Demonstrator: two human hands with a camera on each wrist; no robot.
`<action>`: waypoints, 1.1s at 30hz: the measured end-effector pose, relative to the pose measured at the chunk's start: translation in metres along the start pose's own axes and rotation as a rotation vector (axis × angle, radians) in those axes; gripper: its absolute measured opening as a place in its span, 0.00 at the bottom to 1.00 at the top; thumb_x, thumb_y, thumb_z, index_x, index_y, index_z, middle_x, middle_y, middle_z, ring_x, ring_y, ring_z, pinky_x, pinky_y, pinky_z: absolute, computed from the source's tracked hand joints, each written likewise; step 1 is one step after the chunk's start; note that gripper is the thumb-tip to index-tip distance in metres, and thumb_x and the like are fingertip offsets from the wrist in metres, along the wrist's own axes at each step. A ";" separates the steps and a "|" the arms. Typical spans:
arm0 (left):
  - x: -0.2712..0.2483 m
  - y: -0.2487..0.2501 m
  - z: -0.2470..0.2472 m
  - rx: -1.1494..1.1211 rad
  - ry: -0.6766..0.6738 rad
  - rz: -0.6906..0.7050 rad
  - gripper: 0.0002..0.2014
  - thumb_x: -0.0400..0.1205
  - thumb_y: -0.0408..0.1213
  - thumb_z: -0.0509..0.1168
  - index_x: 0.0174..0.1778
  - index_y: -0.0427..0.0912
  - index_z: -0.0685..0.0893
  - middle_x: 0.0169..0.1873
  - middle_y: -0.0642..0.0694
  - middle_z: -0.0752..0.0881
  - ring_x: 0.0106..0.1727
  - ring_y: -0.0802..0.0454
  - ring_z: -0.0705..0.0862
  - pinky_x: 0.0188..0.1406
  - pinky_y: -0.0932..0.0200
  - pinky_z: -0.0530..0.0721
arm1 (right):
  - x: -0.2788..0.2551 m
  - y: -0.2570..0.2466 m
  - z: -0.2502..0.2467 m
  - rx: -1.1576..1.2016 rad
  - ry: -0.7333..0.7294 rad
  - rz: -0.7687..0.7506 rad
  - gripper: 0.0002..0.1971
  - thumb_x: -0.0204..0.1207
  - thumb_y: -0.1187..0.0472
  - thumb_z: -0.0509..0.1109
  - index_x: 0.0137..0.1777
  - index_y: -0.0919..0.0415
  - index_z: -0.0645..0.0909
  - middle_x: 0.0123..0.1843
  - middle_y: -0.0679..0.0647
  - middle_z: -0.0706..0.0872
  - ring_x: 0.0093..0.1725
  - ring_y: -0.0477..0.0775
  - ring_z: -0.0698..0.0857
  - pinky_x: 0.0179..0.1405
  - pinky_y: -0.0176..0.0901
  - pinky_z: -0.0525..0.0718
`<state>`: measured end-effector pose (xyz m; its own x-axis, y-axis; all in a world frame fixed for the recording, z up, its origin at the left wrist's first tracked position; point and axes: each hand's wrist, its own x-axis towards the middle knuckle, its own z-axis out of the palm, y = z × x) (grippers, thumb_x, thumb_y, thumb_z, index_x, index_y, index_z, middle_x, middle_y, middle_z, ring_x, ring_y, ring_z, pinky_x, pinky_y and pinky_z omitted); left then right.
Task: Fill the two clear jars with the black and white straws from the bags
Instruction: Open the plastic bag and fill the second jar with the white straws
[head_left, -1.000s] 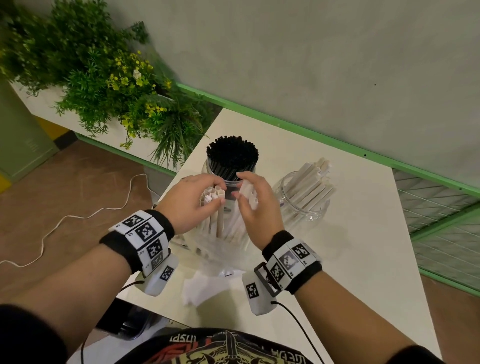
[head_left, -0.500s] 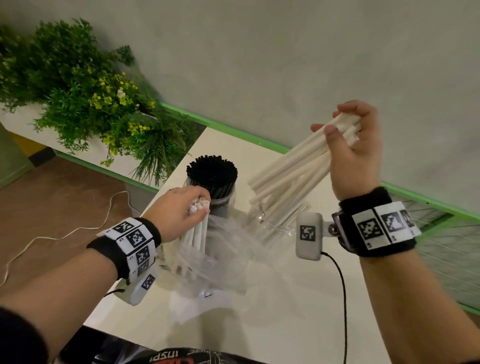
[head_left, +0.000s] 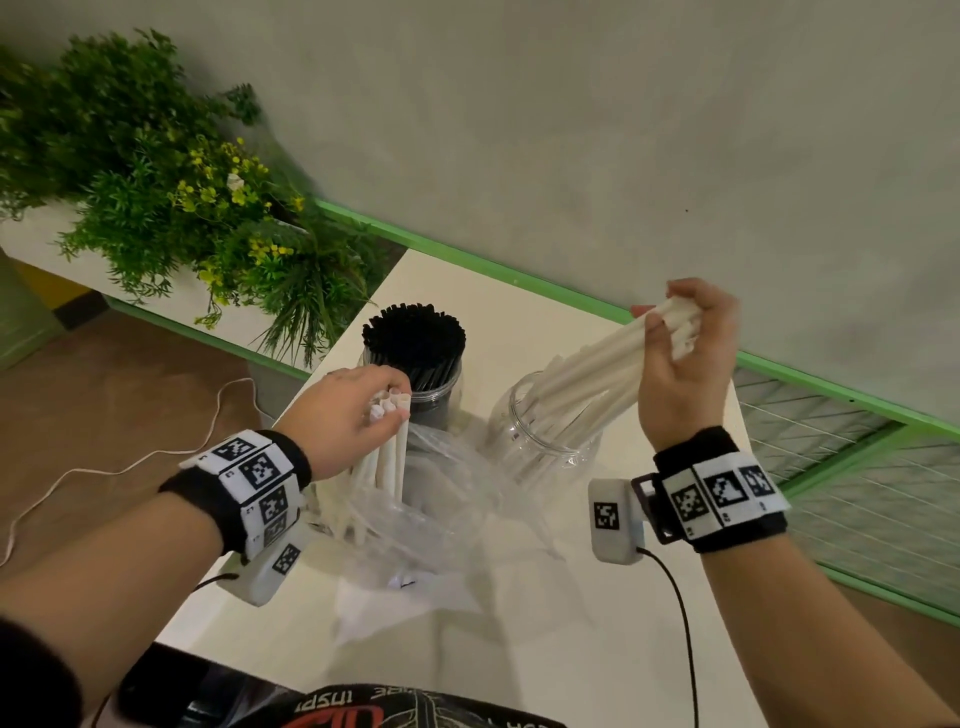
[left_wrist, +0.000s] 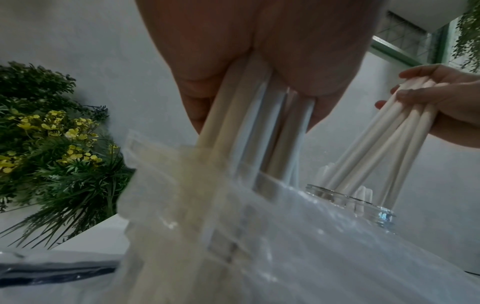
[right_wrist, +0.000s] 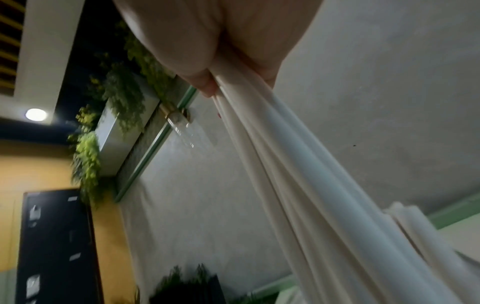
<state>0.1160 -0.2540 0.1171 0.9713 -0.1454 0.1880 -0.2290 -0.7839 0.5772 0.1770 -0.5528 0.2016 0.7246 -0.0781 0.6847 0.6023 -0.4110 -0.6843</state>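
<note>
On desk (head_left: 545, 649): 2 clear jars, 1 (head_left: 431, 384) packed w/ black straws (head_left: 413, 338), 1 (head_left: 540, 436) part-filled. White straws (head_left: 597, 374) are gripped by right hand (head_left: 680, 374) w/ lower ends in 2nd jar; another bunch (head_left: 387, 447) is held in bag (head_left: 415, 514) by left hand (head_left: 343, 421).

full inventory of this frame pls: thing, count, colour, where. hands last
jar of black straws: 1, clear, packed with black straws, far side of table
second jar: 1, clear, right of the first, partly filled with white straws
white straw bundle: 1, white, lower ends in the second jar's mouth, upper ends in the right hand
bag of white straws: 1, clear plastic, in front of the jars, several white straws stick out of it
table: 1, cream, against the wall
planter greenery: green with yellow flowers, left of table
cable: 1, white, on the brown floor at left
left hand: grips the straw tops above the bag
right hand: grips the bundle's upper ends
</note>
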 end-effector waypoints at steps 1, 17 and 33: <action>0.000 0.000 0.000 0.004 0.002 0.000 0.22 0.73 0.61 0.50 0.54 0.55 0.78 0.48 0.57 0.81 0.47 0.55 0.78 0.39 0.76 0.66 | -0.004 0.001 0.004 -0.020 -0.023 -0.020 0.22 0.81 0.73 0.62 0.59 0.41 0.69 0.61 0.63 0.76 0.53 0.47 0.87 0.58 0.42 0.82; -0.002 0.001 0.003 0.028 0.003 -0.019 0.20 0.74 0.60 0.50 0.55 0.55 0.77 0.51 0.56 0.82 0.50 0.52 0.79 0.44 0.58 0.69 | -0.028 0.052 0.025 -0.217 -0.279 0.070 0.14 0.78 0.74 0.65 0.60 0.60 0.80 0.56 0.55 0.83 0.56 0.42 0.78 0.58 0.18 0.68; -0.003 -0.001 0.003 0.006 -0.001 0.002 0.14 0.75 0.58 0.51 0.51 0.59 0.75 0.49 0.57 0.82 0.48 0.53 0.79 0.38 0.62 0.69 | -0.029 0.079 0.006 -0.481 -0.285 -0.024 0.05 0.81 0.64 0.67 0.53 0.63 0.82 0.48 0.53 0.80 0.48 0.52 0.77 0.47 0.35 0.69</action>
<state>0.1139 -0.2546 0.1132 0.9709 -0.1476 0.1886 -0.2308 -0.7869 0.5723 0.2052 -0.5777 0.1266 0.8148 0.1578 0.5579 0.4474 -0.7830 -0.4320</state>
